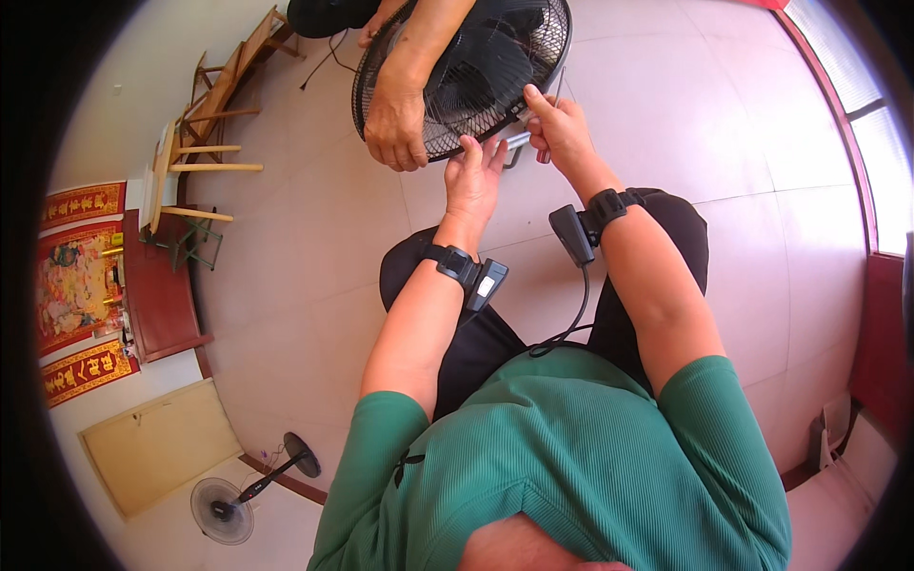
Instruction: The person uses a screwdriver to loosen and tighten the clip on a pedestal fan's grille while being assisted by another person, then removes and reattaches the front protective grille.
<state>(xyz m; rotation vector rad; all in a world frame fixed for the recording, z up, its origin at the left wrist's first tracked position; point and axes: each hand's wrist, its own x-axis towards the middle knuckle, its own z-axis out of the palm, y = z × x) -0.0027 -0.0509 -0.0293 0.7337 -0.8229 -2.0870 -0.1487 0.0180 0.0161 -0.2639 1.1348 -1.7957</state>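
A large black fan head (476,71) with a wire guard is tilted at the top middle. My left hand (473,188) is at the guard's near rim, thumb against its edge and fingers beneath. To the right, my right hand (568,133) is closed around a red-handled screwdriver (543,156); a thin shaft rises past the guard, and its tip is hard to make out. My right thumb points up beside the rim. Another person's hand (396,114) rests over the guard's left side. A silvery metal part (515,142) shows between my hands, below the rim.
Wooden stools or benches (217,114) stand along the left wall, near a dark red cabinet (160,285). A second fan (225,509) is at lower left. A black cord (328,57) lies beside the other person. Pale tiles (705,124) cover the floor.
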